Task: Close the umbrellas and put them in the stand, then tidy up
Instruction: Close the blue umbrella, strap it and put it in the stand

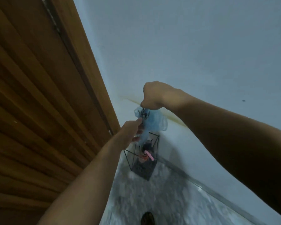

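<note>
Fabric of a pale blue umbrella (150, 123) hangs in loose, crumpled folds, its canopy collapsed and its dark metal ribs bunched together at the top. It is held upright over a black wire-frame umbrella stand (142, 157), its lower end dipping into the stand's open top. Inside the stand, below the blue folds, sits another closed umbrella with a pink curved handle (149, 155) and a dark bundle just above that handle; blur hides finer detail. No brand, label or writing can be read anywhere.

The right hand (154, 95) is closed into a fist directly above the blue umbrella, fingers curled round its top end, which is hidden inside the grip. The left hand (132, 131) is lower and to the left of the fabric, thumb and fingertips pinching the bunched ribs and cloth, the remaining fingers only loosely bent against the folds.

Left of both hands stands a slatted wooden door (39, 98); behind them rises a pale wall (201, 46). The stand rests on a grey speckled floor (160, 200) beneath the hands.
</note>
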